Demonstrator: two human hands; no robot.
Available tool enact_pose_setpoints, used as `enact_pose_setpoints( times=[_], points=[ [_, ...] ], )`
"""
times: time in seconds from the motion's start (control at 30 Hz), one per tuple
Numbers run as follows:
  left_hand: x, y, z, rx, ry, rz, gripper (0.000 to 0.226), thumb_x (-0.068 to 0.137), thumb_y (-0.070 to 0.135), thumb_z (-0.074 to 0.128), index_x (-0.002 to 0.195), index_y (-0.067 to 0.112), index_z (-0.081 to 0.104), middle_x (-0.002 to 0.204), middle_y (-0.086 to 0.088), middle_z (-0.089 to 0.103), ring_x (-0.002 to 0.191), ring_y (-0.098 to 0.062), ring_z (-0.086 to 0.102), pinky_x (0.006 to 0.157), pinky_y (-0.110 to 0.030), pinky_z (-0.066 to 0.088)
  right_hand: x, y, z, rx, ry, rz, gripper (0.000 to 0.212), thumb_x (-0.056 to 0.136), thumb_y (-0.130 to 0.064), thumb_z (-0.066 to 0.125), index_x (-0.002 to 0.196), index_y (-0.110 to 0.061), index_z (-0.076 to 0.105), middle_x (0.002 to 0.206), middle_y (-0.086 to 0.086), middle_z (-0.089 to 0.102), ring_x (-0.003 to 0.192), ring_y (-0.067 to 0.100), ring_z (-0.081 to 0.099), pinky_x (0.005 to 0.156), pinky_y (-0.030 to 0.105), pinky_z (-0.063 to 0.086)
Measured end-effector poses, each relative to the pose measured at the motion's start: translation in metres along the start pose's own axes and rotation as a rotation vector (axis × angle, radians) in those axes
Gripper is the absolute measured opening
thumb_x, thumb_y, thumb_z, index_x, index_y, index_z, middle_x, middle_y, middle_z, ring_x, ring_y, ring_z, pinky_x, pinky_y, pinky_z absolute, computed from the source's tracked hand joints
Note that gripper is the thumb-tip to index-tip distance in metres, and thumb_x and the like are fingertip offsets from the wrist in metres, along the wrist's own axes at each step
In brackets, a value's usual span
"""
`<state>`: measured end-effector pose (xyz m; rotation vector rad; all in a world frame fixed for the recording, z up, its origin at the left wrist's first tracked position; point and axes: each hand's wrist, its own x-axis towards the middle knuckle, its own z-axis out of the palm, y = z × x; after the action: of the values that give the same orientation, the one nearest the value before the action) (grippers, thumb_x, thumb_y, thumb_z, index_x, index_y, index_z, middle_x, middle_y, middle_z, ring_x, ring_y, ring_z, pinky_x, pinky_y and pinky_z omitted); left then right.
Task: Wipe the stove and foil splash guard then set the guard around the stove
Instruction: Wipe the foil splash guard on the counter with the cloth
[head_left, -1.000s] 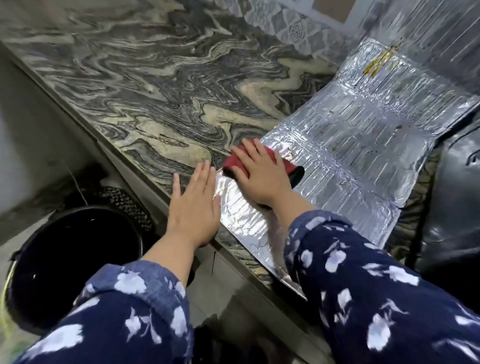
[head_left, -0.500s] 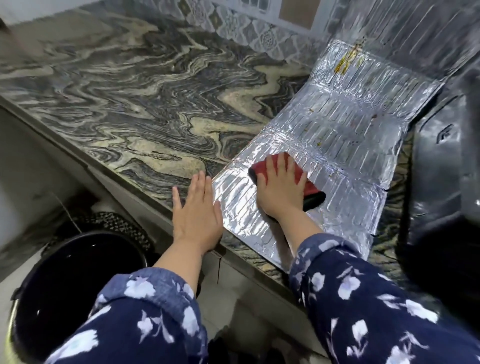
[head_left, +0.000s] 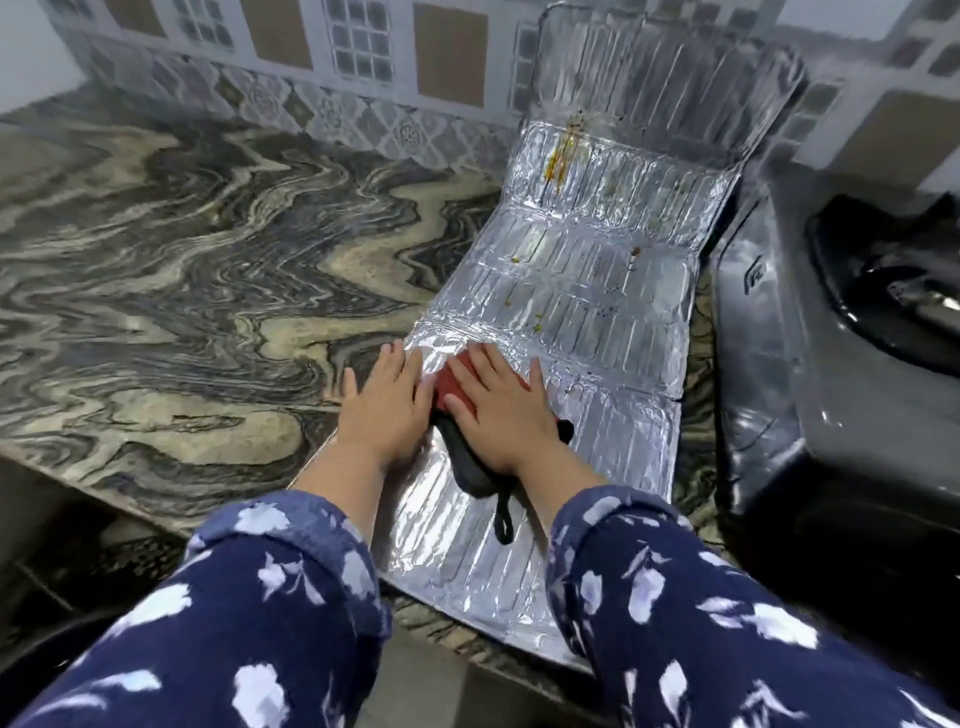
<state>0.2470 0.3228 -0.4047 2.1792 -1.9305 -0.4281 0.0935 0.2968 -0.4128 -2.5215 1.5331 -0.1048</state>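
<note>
2 flat hands, fingers spread, press a red-black cloth (head_left: 465, 452) onto the yellow-stained foil guard (head_left: 587, 291).

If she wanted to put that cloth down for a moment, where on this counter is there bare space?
The widest bare patch is the marble counter left of the foil guard, back to the tiled wall. It is crowded on the right: the guard lies close beside the stove, and both hands, left hand and right hand, press the cloth onto its near panel.
</note>
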Motion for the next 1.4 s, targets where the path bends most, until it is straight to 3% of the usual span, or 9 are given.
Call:
enact_pose_setpoints(
  times=[0.13,0.3,0.53,0.8,1.0,1.17,1.3,1.4],
  points=[
    [0.003,-0.003,0.019,0.146,0.079,0.018,0.062,0.094,0.050,0.007,0.149,0.022,0.008,0.160,0.004,-0.002,0.146,-0.011,-0.006,0.114,-0.052,-0.008,0.016,0.043,-0.011,-0.023,0.012,0.147,0.062,0.093,-0.058,0.010,0.149,-0.033,0.003,0.160,-0.006,-0.006,0.146,0.012,-0.012,0.114,0.057,-0.011],
    [0.000,-0.004,0.019,0.204,0.093,0.016,0.058,0.096,0.046,0.010,0.149,0.023,0.005,0.159,0.002,-0.007,0.146,-0.012,-0.007,0.113,-0.054,-0.012,0.003,0.075,-0.017,-0.030,-0.006,0.288,0.066,0.091,-0.061,0.008,0.150,-0.030,0.000,0.160,-0.003,-0.008,0.146,0.015,-0.014,0.116,0.055,-0.006],
    [-0.037,-0.033,0.011,0.239,0.072,0.000,0.058,0.096,0.043,0.009,0.149,0.022,0.002,0.159,0.001,-0.011,0.146,-0.012,-0.009,0.112,-0.054,-0.012,-0.031,0.030,-0.008,-0.019,-0.008,0.232,0.084,0.082,-0.075,0.009,0.150,-0.028,-0.003,0.159,0.002,-0.012,0.145,0.021,-0.017,0.115,0.051,-0.012],
    [-0.069,-0.046,-0.006,0.289,0.021,-0.027,0.065,0.093,0.052,0.010,0.149,0.020,0.002,0.159,-0.002,-0.008,0.146,-0.014,-0.009,0.110,-0.052,-0.015,-0.058,-0.013,0.003,-0.021,-0.013,0.184,0.084,0.085,-0.071,0.016,0.150,-0.022,-0.006,0.158,0.009,-0.016,0.144,0.026,-0.020,0.116,0.050,-0.012],
    [-0.037,-0.025,-0.020,0.256,-0.002,-0.001,0.064,0.095,0.046,0.022,0.149,0.013,0.010,0.160,-0.004,-0.002,0.147,-0.017,-0.004,0.115,-0.053,-0.005,-0.063,-0.010,0.003,-0.038,0.020,0.087,0.075,0.087,-0.067,0.017,0.150,-0.029,0.003,0.159,0.010,-0.012,0.145,0.032,-0.016,0.116,0.050,-0.011],
    [-0.004,-0.010,-0.012,0.118,-0.015,-0.075,0.064,0.097,0.042,0.020,0.149,0.009,0.004,0.160,-0.008,-0.004,0.147,-0.019,-0.005,0.117,-0.049,-0.006,-0.058,-0.007,0.007,-0.074,-0.001,-0.015,0.062,0.091,-0.060,0.011,0.147,-0.039,-0.002,0.160,0.004,-0.010,0.144,0.029,-0.018,0.114,0.046,-0.016],
    [0.000,-0.015,0.004,0.165,0.077,-0.080,0.058,0.098,0.035,0.016,0.149,0.010,0.004,0.160,-0.006,-0.002,0.147,-0.018,-0.003,0.119,-0.048,0.000,-0.015,-0.008,0.001,-0.036,-0.009,-0.173,0.051,0.097,-0.047,0.016,0.147,-0.042,0.008,0.160,-0.003,-0.002,0.146,0.022,-0.010,0.116,0.045,-0.008],
    [0.000,-0.018,0.010,0.167,0.141,-0.075,0.056,0.097,0.031,0.016,0.149,0.011,0.007,0.160,-0.003,0.001,0.147,-0.015,0.000,0.120,-0.046,0.001,0.037,-0.008,-0.004,-0.003,-0.028,-0.175,0.050,0.097,-0.045,0.017,0.147,-0.041,0.011,0.160,-0.003,0.001,0.147,0.021,-0.007,0.117,0.046,-0.005]
  ],
)
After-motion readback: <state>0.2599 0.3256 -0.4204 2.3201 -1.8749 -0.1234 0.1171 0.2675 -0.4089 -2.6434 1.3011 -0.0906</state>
